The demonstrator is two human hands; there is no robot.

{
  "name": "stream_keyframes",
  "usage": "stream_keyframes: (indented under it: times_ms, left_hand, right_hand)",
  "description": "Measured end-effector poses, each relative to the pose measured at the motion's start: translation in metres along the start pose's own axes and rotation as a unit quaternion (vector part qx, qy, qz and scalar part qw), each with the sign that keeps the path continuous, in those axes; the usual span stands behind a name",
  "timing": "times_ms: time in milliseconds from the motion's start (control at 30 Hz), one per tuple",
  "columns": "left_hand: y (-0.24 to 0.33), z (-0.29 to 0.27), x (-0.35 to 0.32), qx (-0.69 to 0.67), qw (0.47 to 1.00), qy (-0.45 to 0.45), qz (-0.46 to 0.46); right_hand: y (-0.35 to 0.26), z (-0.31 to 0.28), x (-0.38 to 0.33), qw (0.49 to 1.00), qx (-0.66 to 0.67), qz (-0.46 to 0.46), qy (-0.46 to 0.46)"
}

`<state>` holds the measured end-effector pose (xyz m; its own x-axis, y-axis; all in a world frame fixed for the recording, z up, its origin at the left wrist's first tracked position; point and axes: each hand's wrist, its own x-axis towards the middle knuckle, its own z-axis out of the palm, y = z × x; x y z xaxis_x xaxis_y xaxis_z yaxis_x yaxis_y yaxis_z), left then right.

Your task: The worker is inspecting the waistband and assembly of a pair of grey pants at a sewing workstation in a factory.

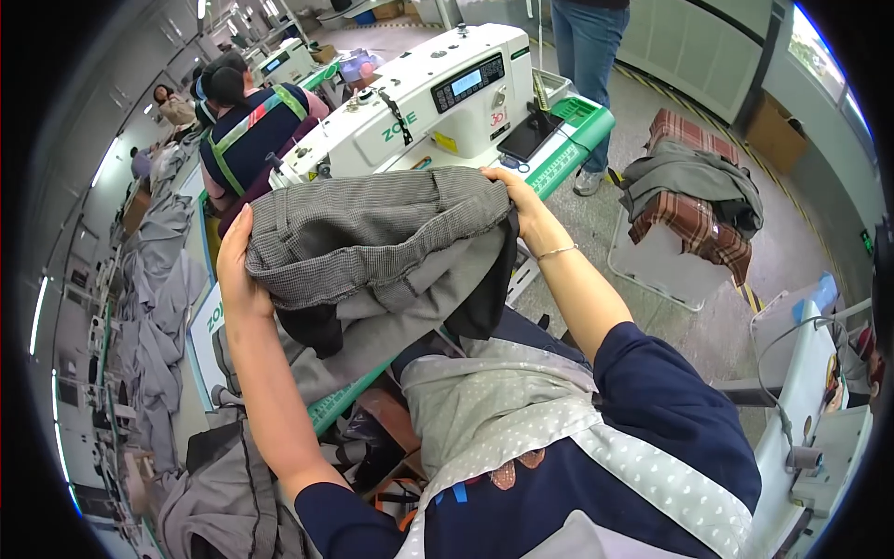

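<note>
Between my two hands a pair of grey checked trousers is held up by its waistband, with belt loops and dark lining showing. My left hand grips the waistband's left end, fingers behind the cloth. At the right end my right hand pinches the same waistband. Lower folds of the cloth hang down toward my lap. Just behind the trousers stands a white sewing machine with a small lit display; its needle area is hidden by the cloth.
Grey garments lie heaped at lower left. A black phone rests on the green-edged machine table. At right, a plastic bin carries plaid cloth and a grey garment. One person stands beyond the machine; another sits at far left.
</note>
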<state>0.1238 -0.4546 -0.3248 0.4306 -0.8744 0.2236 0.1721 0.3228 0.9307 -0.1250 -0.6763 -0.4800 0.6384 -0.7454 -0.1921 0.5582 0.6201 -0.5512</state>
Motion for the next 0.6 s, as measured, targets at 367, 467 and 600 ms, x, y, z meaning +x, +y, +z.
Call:
stream_keyframes:
  times_ms: [367,467,600]
  left_hand:
    - [0.003,-0.017,-0.020,-0.175,0.983,0.014,-0.053]
    - [0.010,-0.015,-0.027,-0.108,0.992,0.067,-0.006]
    - [0.009,-0.008,-0.025,-0.079,0.992,0.091,0.031]
  right_hand:
    - [0.030,-0.004,0.017,0.991,-0.022,0.091,-0.094]
    - [0.036,-0.005,0.019,0.990,-0.053,0.066,-0.113]
    - [0.036,-0.007,0.018,0.991,0.006,0.060,-0.123]
